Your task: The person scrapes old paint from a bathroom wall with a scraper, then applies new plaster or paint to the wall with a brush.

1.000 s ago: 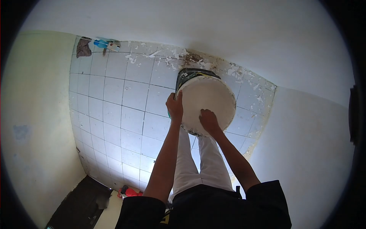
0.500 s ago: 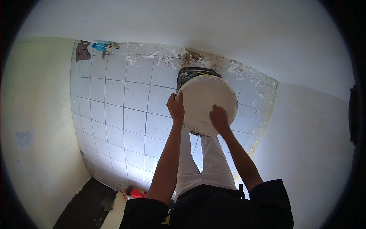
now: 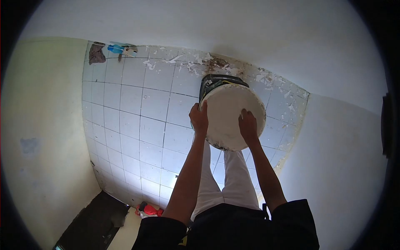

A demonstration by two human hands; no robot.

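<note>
A large round off-white disc-like surface (image 3: 227,125), with a rough, dirty rim, is in front of my body. My left hand (image 3: 199,118) grips its left edge, thumb on top. Over its right part is my right hand (image 3: 248,124), its fingers curled at the surface; whether they hold anything small I cannot make out. Behind the disc's far edge a dark container (image 3: 216,79) with a yellow strip shows in part.
White flakes lie on the tiled floor (image 3: 129,125) along the far wall (image 3: 191,25). At the far left are a brown cloth (image 3: 97,54) and a blue item (image 3: 115,49). Red items (image 3: 151,209) lie near the dark doorway (image 3: 89,221).
The view has shifted slightly, so the disc and both hands appear further right. My right hand has moved a little up over the surface. My left hand still grips the rim.
</note>
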